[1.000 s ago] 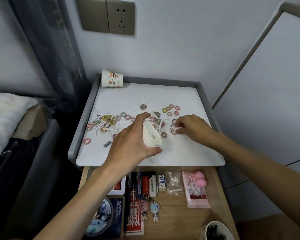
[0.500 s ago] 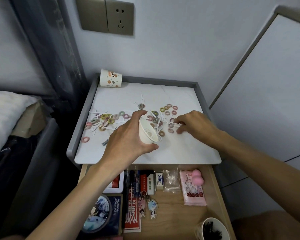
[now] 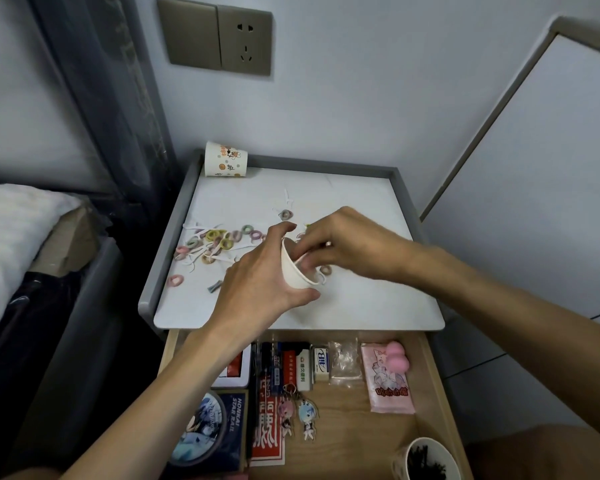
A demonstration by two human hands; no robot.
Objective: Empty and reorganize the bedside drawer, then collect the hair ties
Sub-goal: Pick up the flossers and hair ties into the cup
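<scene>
The white, marble-patterned tabletop (image 3: 361, 202) has a raised grey rim (image 3: 159, 268) along its left, back and right edges. A patterned paper cup (image 3: 225, 163) lies on its side in the back left corner against the rim. Coloured hair ties (image 3: 219, 236) are scattered over the left and centre, mixed with thin white plastic picks (image 3: 192, 263); one pink tie (image 3: 175, 280) lies apart near the left edge, a small grey-blue item (image 3: 215, 286) lies near it, and part of the centre is hidden from view.

The dark blue box (image 3: 234, 427) in the drawer (image 3: 378, 445) reads "HONKAI STAR RAIL".
</scene>
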